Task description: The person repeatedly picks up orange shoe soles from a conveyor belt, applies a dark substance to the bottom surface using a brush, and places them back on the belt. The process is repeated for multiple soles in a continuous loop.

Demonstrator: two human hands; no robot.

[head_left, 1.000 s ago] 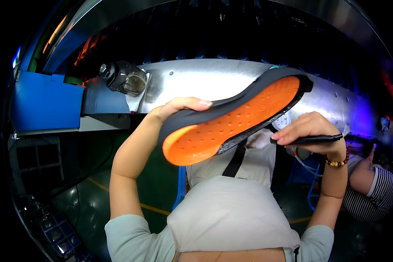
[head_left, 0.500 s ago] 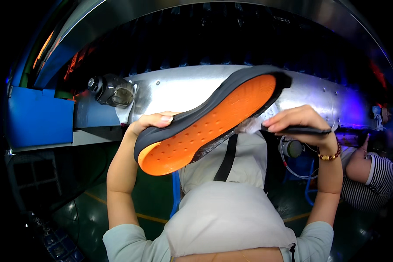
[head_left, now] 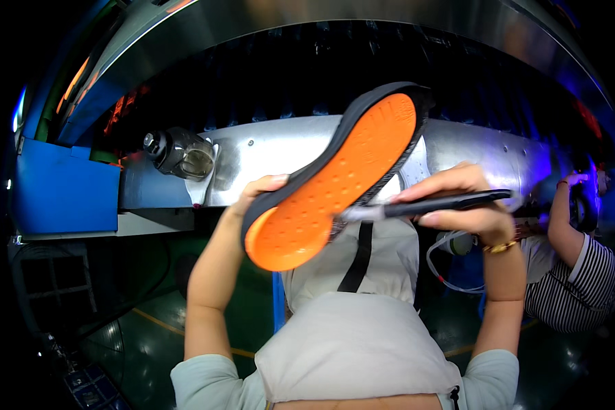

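Note:
My left hand (head_left: pixel 256 191) grips an orange shoe sole (head_left: pixel 335 184) with a dark grey rim, held up at an angle, heel end low on the left and toe end high on the right. My right hand (head_left: pixel 458 201) holds a thin black brush-like tool (head_left: pixel 437 203) level, its pale tip touching the sole's right edge near the middle. Both forearms rise from the lower edge on either side of my pale apron (head_left: pixel 352 342).
A long silver machine housing (head_left: pixel 273 150) runs behind the sole, with a dark round fitting (head_left: pixel 181 154) on its left and a blue box (head_left: pixel 65 188) further left. A person in a striped shirt (head_left: pixel 581 280) works at the right. Green floor lies below.
The sole has swung more upright, its toe end rising. My right hand has moved left, bringing the tool's tip onto the sole's edge.

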